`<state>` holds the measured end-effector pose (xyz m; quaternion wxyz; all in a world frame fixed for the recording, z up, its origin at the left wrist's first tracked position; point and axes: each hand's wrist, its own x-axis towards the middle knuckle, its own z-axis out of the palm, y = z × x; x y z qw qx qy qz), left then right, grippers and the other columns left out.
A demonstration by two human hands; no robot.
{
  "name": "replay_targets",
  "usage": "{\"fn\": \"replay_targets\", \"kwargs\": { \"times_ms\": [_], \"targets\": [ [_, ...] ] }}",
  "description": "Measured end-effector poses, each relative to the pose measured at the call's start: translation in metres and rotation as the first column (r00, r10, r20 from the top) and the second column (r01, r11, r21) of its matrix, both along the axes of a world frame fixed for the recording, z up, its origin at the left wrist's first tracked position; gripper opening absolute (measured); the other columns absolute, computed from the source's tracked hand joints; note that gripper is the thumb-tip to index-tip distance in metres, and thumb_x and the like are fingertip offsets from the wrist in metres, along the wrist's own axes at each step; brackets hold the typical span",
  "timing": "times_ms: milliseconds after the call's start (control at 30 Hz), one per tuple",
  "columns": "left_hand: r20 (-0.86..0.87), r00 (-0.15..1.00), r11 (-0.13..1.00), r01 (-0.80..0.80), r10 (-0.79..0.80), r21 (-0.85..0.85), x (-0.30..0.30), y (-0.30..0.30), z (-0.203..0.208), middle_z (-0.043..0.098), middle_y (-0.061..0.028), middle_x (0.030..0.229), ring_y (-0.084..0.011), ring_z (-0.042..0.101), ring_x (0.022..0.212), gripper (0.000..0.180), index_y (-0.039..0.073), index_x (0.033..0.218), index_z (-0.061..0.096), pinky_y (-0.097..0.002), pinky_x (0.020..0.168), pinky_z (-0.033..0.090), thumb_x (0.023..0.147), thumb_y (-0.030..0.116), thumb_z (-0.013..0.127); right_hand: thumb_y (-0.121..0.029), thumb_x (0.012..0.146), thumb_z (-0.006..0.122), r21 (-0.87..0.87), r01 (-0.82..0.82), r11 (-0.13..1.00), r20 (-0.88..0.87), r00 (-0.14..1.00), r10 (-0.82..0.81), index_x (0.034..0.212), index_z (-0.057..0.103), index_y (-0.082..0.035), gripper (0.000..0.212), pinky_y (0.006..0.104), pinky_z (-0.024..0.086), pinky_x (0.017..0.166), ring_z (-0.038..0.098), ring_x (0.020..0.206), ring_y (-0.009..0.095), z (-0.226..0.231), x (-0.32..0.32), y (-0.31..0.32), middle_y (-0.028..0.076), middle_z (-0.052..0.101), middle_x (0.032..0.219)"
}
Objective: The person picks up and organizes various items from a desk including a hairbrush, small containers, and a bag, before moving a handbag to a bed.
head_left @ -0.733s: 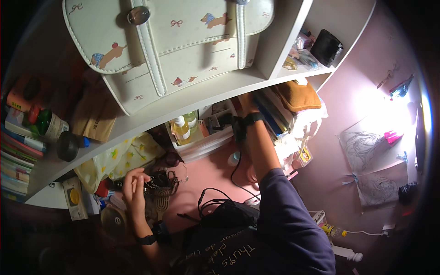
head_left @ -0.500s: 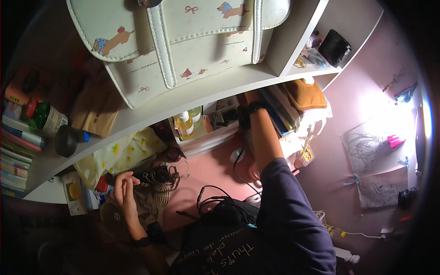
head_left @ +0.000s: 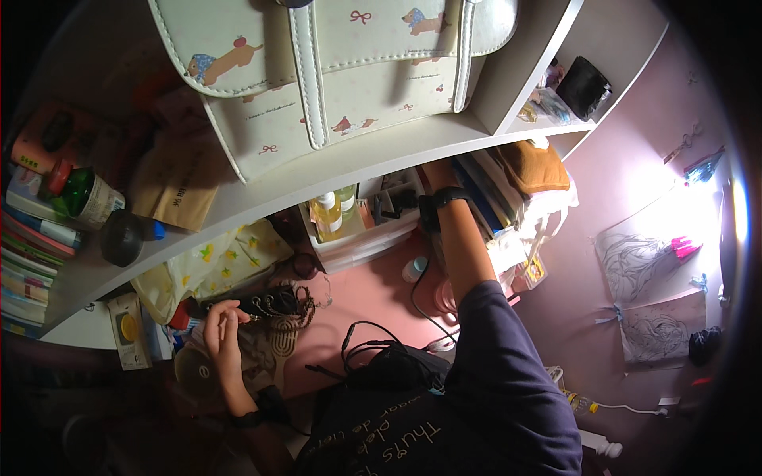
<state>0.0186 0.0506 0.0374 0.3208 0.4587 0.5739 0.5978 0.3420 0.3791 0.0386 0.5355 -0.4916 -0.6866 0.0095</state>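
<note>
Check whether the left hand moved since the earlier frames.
Yes, slightly: the left hand has shifted left and down in view, relative to the white drawer box.

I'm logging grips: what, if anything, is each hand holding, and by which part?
Cannot be told: the left hand is beside a dark chain-like tangle, grip unclear; the right hand is mostly hidden by the shelf.

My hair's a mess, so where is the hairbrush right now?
In the head view, the hairbrush lies left of centre on the pink desk, to the right of the left hand, just below the dark chain.
</note>
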Motion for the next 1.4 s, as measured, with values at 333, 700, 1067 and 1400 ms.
{"fn": "replay_targets", "kwargs": {
  "times_ms": [333, 700, 1067, 1400],
  "targets": [
    [0.013, 1.000, 0.999, 0.023, -0.023, -0.038, -0.002, 0.000, -0.004, 0.055, -0.0051, 0.077, -0.0119, 0.052, 0.073, 0.021, -0.001, 0.100, 0.055, -0.0258, 0.070, 0.043, 0.092, 0.016, 0.047, -0.006, 0.082, 0.056, -0.016, -0.010, 1.000, 0.010, 1.000, 0.010, 0.090, 0.057, 0.002, 0.012, 0.0295, 0.045, 0.059, 0.061, 0.068, 0.021, 0.000, -0.002, -0.005, 0.017, 0.061, 0.074],
    [0.012, 1.000, 0.999, -0.016, 0.017, -0.032, -0.008, -0.011, -0.009, 0.056, -0.0054, 0.077, -0.0120, 0.053, 0.072, 0.021, -0.001, 0.100, 0.055, -0.0256, 0.069, 0.044, 0.092, 0.017, 0.047, -0.006, 0.082, 0.056, -0.028, -0.067, 0.997, 0.012, 0.998, 0.067, 0.090, 0.057, 0.002, 0.011, 0.0287, 0.045, 0.060, 0.061, 0.068, 0.021, 0.005, -0.003, -0.025, 0.016, 0.061, 0.075],
    [0.027, 0.967, 0.966, -0.251, 0.253, -0.057, -0.031, -0.059, -0.020, 0.055, -0.0035, 0.076, -0.0109, 0.051, 0.072, 0.019, 0.000, 0.098, 0.055, -0.0240, 0.069, 0.041, 0.091, 0.017, 0.048, -0.005, 0.083, 0.056, -0.063, -0.220, 0.973, -0.038, 0.975, 0.218, 0.090, 0.057, 0.002, 0.010, 0.0280, 0.046, 0.060, 0.061, 0.068, 0.020, 0.042, 0.000, -0.084, 0.016, 0.061, 0.075],
    [-0.023, 0.808, 0.805, -0.588, 0.588, -0.075, -0.068, -0.174, -0.053, 0.054, -0.0024, 0.075, -0.0099, 0.052, 0.072, 0.017, 0.000, 0.098, 0.056, -0.0227, 0.071, 0.042, 0.092, 0.014, 0.048, -0.005, 0.081, 0.056, -0.278, -0.148, 0.949, 0.059, 0.984, 0.171, 0.088, 0.058, 0.001, 0.009, 0.0271, 0.046, 0.063, 0.062, 0.067, 0.019, 0.014, 0.014, -0.184, 0.011, 0.062, 0.072]
  ]
}}
